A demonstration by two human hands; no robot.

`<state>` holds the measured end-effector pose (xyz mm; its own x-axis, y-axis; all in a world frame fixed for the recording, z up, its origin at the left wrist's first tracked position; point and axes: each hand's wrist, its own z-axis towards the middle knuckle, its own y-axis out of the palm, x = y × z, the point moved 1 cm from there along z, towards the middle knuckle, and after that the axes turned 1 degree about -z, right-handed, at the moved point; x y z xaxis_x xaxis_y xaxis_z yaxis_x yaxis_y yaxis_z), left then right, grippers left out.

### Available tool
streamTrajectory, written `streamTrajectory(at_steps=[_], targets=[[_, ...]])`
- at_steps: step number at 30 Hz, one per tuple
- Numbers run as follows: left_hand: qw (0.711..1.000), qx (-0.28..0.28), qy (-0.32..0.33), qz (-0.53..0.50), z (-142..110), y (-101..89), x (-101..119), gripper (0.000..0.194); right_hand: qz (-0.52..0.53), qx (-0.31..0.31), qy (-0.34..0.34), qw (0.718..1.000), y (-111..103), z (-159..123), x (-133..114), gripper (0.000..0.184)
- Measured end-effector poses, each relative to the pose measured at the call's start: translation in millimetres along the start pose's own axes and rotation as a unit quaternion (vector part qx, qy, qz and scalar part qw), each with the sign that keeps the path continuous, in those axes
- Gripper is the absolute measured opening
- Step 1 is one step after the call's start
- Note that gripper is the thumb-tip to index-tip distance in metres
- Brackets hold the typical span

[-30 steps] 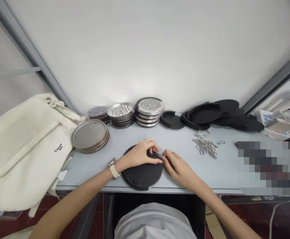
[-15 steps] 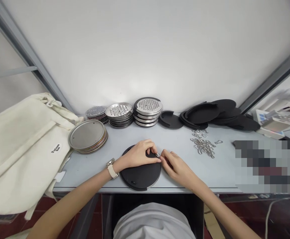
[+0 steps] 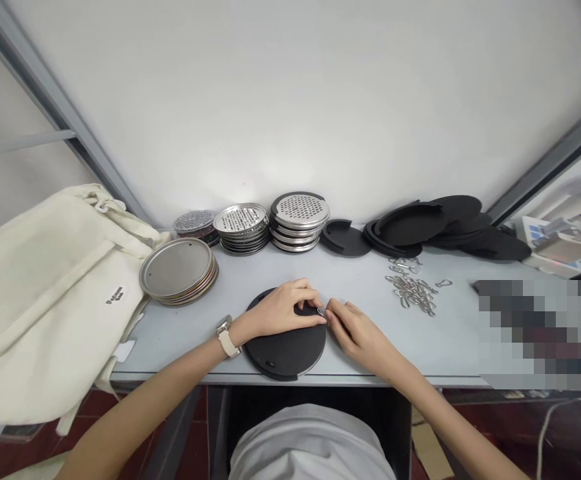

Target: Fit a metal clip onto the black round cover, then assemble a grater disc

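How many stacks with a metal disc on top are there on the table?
4: the plain-topped stack beside the bag; then, farther back, from left to right, the low stack, the middle stack and the tall stack. The bag may hide others.

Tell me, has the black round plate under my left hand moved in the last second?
No, not noticeably. The black round plate keeps the same place relative to the table's front edge; the whole view only shifts slightly.
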<state>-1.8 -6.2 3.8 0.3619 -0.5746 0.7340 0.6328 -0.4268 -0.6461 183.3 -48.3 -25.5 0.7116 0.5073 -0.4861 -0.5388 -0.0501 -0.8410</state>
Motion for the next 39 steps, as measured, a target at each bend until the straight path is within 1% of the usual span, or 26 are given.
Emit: streamTrajectory(at_steps=[6,11,15,16,26,28,31,32,35,39], targets=[[1.000,0.005,0.010,-0.007,1.1,-1.1,0.5,0.012,0.003,0.002,0.001,1.000,0.4,0.1,0.3,0.024],[1.000,0.007,0.008,-0.002,2.3,-0.6,-1.6,0.011,0.024,-0.005,0.015,1.000,-0.8,-0.6,-1.2,0.023],[1.000,0.021,0.002,0.004,3.1,0.6,-3.3,0.011,0.066,-0.008,0.031,0.997,-2.1,-1.3,-3.1,0.010],[1.000,0.025,0.001,0.007,3.2,0.6,-3.4,0.011,0.071,-0.011,0.031,0.997,-2.4,-1.3,-3.5,0.009],[0.999,0.041,-0.006,0.033,2.9,1.0,-4.8,0.011,0.047,-0.017,0.003,0.999,-4.0,0.1,-3.0,0.018],[0.998,0.045,-0.015,0.028,2.6,1.2,-4.9,0.005,0.040,-0.013,0.000,0.999,-2.5,0.4,-1.8,0.020],[0.998,0.051,-0.024,0.020,1.6,0.6,-2.4,0.021,0.026,-0.008,-0.001,1.000,0.3,1.3,0.4,0.021],[0.999,0.045,-0.017,0.021,1.1,0.5,-0.7,0.022,0.022,-0.008,-0.003,1.000,1.1,1.7,0.9,0.021],[0.998,0.022,0.024,0.046,-0.4,0.3,5.4,0.013,0.019,-0.014,-0.009,1.000,2.4,2.9,1.1,0.019],[0.992,0.018,0.054,0.111,-1.4,0.0,11.2,0.016,0.015,-0.016,-0.001,1.000,2.2,3.9,0.0,0.020]])
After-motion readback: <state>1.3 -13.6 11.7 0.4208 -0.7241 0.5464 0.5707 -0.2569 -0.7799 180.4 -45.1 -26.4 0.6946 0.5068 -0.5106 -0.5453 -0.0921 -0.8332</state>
